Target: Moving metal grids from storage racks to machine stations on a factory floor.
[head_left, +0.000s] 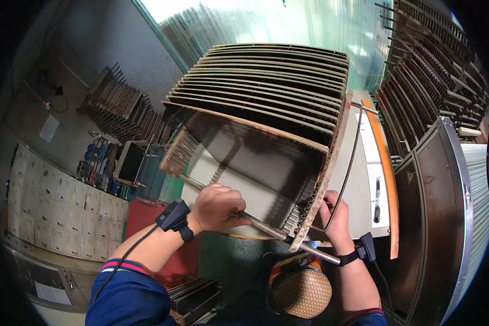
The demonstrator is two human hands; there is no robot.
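A slotted metal rack [316, 206] stands tilted in front of me, holding a row of dark flat panels [266, 89] with pale edges. Its front slots hold no panels. Along its near lower edge runs a round metal rod [266, 226]. My left hand [218, 209] is closed around this rod, left of its middle. At the rack's right side, my right hand [336, 220] is closed by the bent metal handle [353, 157], which passes in front of its fingers. The fingertips are partly hidden, but they appear to grip the handle.
Under the rack is a pale table [348, 179] with an orange edge [387, 163]; paper and a black pen [377, 200] lie there. A metal cabinet [434, 174] stands close on the right. Below are a woven-seat stool [301, 293] and another rack [193, 299]. Lockers [65, 201] stand left.
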